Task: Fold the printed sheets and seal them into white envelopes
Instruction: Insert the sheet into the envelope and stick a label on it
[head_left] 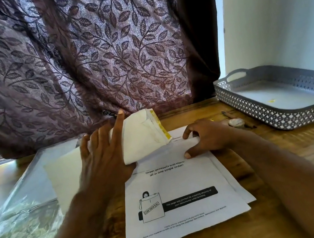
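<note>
A white envelope [144, 134] with a yellow strip on its raised flap is held tilted above the table by my left hand [103, 151], thumb under it and index finger stretched along its back edge. My right hand [207, 136] pinches a folded white sheet [170, 150] whose end sits at the envelope's mouth. Below them lies a printed sheet [183, 204] with black text and a "confidential" drawing, on top of other sheets [241, 187]. More white envelopes [65, 172] lie under my left wrist.
A grey perforated tray [273, 117] with handles stands at the right on the wooden table [303, 147], a pen [226, 114] beside it. Clear plastic packaging [19, 222] lies at the left. A leaf-patterned curtain [98, 55] hangs behind the table.
</note>
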Available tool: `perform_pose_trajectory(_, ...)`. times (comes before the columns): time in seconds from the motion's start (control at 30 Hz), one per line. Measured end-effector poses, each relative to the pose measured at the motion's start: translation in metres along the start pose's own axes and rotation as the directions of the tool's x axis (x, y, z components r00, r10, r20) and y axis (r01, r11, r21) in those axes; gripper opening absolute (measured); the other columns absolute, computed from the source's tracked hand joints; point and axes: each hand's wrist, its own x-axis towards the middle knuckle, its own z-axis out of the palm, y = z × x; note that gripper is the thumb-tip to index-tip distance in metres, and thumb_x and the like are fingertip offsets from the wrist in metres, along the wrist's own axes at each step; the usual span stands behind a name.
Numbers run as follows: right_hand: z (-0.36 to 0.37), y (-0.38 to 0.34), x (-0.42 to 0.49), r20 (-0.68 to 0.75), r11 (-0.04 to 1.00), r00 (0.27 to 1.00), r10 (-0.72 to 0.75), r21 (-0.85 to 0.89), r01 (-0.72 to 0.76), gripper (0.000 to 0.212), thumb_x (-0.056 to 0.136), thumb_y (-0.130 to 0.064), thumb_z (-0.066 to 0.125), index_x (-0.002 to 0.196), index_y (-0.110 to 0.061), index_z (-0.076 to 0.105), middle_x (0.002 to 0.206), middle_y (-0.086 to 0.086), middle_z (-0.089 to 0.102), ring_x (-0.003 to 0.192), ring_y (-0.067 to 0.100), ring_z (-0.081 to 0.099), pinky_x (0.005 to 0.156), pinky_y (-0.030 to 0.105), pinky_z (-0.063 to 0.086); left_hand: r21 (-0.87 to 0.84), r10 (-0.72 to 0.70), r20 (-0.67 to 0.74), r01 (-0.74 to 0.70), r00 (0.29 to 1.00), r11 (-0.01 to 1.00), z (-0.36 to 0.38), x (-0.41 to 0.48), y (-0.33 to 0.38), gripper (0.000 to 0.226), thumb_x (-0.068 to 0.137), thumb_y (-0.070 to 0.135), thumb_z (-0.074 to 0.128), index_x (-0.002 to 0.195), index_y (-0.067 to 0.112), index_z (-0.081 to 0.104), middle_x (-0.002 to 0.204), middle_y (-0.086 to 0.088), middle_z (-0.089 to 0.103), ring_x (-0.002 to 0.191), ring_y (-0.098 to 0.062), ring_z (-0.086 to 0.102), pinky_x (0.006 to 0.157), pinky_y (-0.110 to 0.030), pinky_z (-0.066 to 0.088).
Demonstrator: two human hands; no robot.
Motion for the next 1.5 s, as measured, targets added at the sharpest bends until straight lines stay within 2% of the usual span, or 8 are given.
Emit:
perform_pose_trajectory(0.2,0.0,-0.002,-0.004,-0.114,0.998,0.993,0.028,0.052,-0.022,0.058,0.074,-0.045,0.085,0.123,-0.023,0.061,0.118,-0.008,0.056,0.108,0.014,0.052,0.083,0.028,0.044,-0.015,-0.005,0.009,0.005,1.0,1.0,0.002,0.001,-0.002,0.128,0.06,0.07,0.072,0.16,0.021,0.008,0.139,-0.013,0.044,0.122,-0.037,0.045,0.105,-0.06,0.034)
perform_pose_trajectory(0.4,-0.003,-0.001,-0.004,-0.352,0.937,0.93,0.11,0.348,0.021,0.019,0.085,-0.026,0.079,0.095,-0.012,0.071,0.095,0.001,0.07,0.093,0.021,0.065,0.069,0.029,0.047,-0.078,-0.05,0.022,0.051,0.999,0.996,-0.003,0.002,-0.003,0.136,0.056,0.073,0.077,0.16,0.024,0.005,0.14,-0.007,0.043,0.124,-0.033,0.044,0.105,-0.057,0.034)
perform_pose_trajectory(0.53,-0.009,0.004,-0.006,-0.507,0.814,0.816,0.276,0.575,0.083,0.022,0.092,-0.027,0.072,0.105,-0.009,0.065,0.096,0.009,0.067,0.084,0.026,0.068,0.059,0.038,0.059,-0.109,-0.062,0.03,0.065,0.998,0.992,-0.002,0.003,-0.002,0.137,0.055,0.074,0.077,0.16,0.025,0.002,0.142,-0.007,0.041,0.125,-0.033,0.042,0.106,-0.058,0.033)
perform_pose_trajectory(0.6,-0.013,0.006,-0.009,-0.583,0.742,0.721,0.375,0.655,0.143,0.024,0.095,-0.025,0.068,0.112,-0.01,0.061,0.101,0.009,0.065,0.081,0.019,0.067,0.045,0.033,0.055,-0.122,-0.066,0.028,0.069,0.997,0.99,-0.002,0.003,-0.002,0.137,0.056,0.074,0.076,0.16,0.025,0.001,0.143,-0.007,0.04,0.127,-0.034,0.041,0.107,-0.058,0.033)
perform_pose_trajectory(0.73,-0.024,0.011,-0.015,-0.641,0.58,0.594,0.487,0.745,0.328,0.023,0.098,-0.023,0.062,0.119,-0.012,0.06,0.106,0.006,0.064,0.087,0.013,0.065,0.043,0.025,0.05,-0.138,-0.084,0.025,0.087,0.996,0.987,0.0,0.003,-0.004,0.137,0.056,0.075,0.076,0.16,0.026,0.0,0.145,-0.007,0.038,0.13,-0.033,0.039,0.11,-0.057,0.03)
perform_pose_trajectory(1.0,-0.03,0.005,-0.024,-0.6,0.427,0.635,0.486,0.797,0.427,0.014,0.097,-0.024,0.066,0.109,-0.019,0.063,0.096,-0.004,0.07,0.084,0.013,0.072,0.046,0.023,0.053,-0.151,-0.124,0.0,0.123,0.992,0.981,0.001,0.004,-0.005,0.138,0.054,0.072,0.079,0.159,0.024,0.005,0.142,-0.008,0.039,0.127,-0.033,0.04,0.109,-0.057,0.031)
perform_pose_trajectory(1.23,-0.034,0.005,-0.027,-0.629,0.419,0.591,0.504,0.777,0.47,0.006,0.097,-0.024,0.066,0.103,-0.022,0.065,0.093,-0.005,0.07,0.082,0.011,0.072,0.047,0.025,0.051,-0.134,-0.132,-0.002,0.13,0.991,0.982,0.001,0.004,-0.007,0.137,0.054,0.069,0.081,0.16,0.021,0.008,0.139,-0.009,0.04,0.124,-0.033,0.041,0.107,-0.058,0.033)
perform_pose_trajectory(1.5,-0.029,0.003,-0.026,-0.613,0.472,0.705,0.355,0.769,0.431,0.021,0.095,-0.021,0.067,0.113,-0.01,0.066,0.103,0.01,0.073,0.089,0.022,0.074,0.041,0.024,0.048,-0.13,-0.12,-0.02,0.117,0.993,0.985,0.001,0.003,-0.005,0.138,0.053,0.068,0.083,0.159,0.021,0.01,0.136,-0.009,0.041,0.12,-0.033,0.041,0.104,-0.059,0.035)
